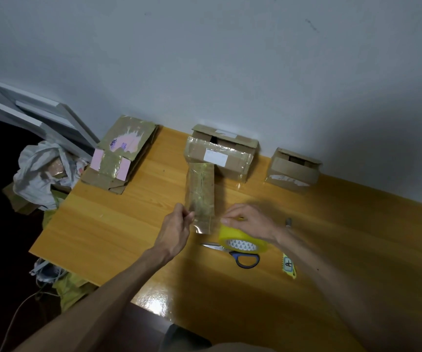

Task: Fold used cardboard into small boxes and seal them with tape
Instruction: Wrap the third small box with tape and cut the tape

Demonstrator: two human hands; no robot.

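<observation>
A long narrow cardboard box [199, 191] wrapped in clear tape lies mid-table, pointing away from me. My left hand [177, 229] pinches its near left corner, where loose clear tape sticks out. My right hand [249, 221] rests on top of a yellow tape roll [241, 241] standing just right of the box's near end; the fingers curl over the roll's rim. Two folded cardboard boxes stand at the wall: a larger taped one [220, 154] and a smaller one [293, 167].
Blue-handled scissors [232, 252] lie under the roll's near side. A small yellow tag [288, 265] and a pen-like object [288, 222] lie to the right. Flattened cardboard [121, 153] sits at the wooden table's [108, 224] far left corner. A white bag [42, 174] is off the left edge.
</observation>
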